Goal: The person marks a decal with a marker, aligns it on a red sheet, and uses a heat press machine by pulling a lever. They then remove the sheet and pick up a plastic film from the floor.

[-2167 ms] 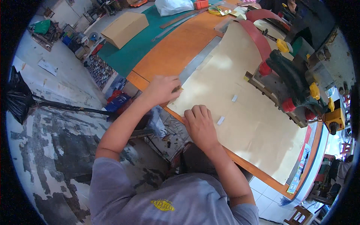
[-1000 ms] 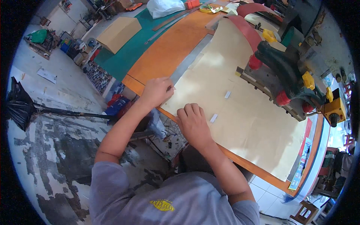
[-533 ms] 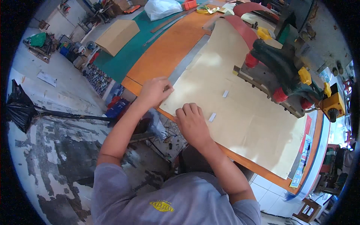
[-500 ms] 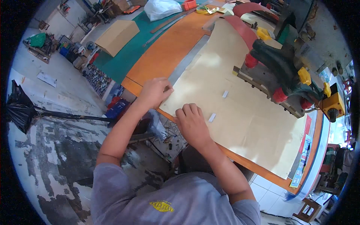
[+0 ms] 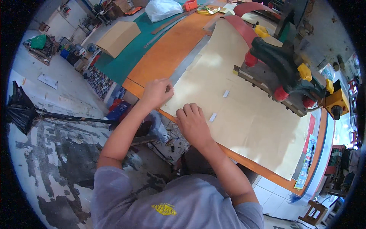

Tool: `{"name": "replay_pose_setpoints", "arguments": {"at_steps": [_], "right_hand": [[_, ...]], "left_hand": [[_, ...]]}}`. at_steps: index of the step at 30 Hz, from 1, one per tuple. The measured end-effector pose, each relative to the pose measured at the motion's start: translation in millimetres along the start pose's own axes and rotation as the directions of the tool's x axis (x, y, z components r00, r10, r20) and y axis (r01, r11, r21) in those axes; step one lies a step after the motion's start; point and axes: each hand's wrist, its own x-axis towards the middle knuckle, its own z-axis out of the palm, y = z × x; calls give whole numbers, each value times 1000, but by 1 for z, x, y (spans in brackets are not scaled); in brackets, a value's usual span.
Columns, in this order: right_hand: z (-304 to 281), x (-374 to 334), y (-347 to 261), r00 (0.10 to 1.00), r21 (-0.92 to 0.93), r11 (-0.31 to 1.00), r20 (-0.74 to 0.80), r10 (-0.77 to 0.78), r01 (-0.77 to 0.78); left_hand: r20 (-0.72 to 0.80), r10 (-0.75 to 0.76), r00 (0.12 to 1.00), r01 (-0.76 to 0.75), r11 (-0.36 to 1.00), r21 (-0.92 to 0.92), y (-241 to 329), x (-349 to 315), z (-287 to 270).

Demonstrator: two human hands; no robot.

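Observation:
A large beige sheet (image 5: 253,122) lies flat across the orange table (image 5: 162,47). At the sheet's left corner is my left hand (image 5: 157,93), its fingers curled closed; what sits between the fingertips is hidden. My right hand (image 5: 193,124) rests at the near edge of the sheet, to the right of the left one, with fingers bent together and closed at that edge. Right of this hand, a small white strip (image 5: 212,117) lies on the sheet. Another small white piece (image 5: 226,93) is a little farther back.
A heavy dark green tool with red knobs and yellow handles (image 5: 282,72) stands over the sheet's right part. Curved red strips (image 5: 244,30) lie behind it. Beyond the table are a cardboard box (image 5: 119,38) and a white plastic bag (image 5: 162,10) on a green surface.
The view has shifted very slightly, so the table and tool sit a little farther left in it. Both hands keep nearly the same place and pose at the sheet's edge.

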Motion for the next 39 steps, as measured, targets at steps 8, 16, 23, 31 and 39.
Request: {"name": "replay_pose_setpoints", "arguments": {"at_steps": [8,16,23,31,39], "right_hand": [[-1,-1,0,1000,16,1000,1,-3,3],[2,-2,2,1000,15,1000,-26,-9,10],[2,-2,3,1000,8,1000,-20,-10,11],[1,-1,2,1000,16,1000,-7,5,-5],[0,-1,1,1000,53,998,-8,29,-29]], "left_hand": [[-97,-119,988,111,990,-88,-9,-9,9],[-176,-52,983,51,999,-7,13,-15,10],[-90,-125,988,141,970,197,15,-7,31],[-113,-212,971,231,952,199,-10,-32,17],[-274,-253,928,79,851,-519,-13,-52,39]]}}
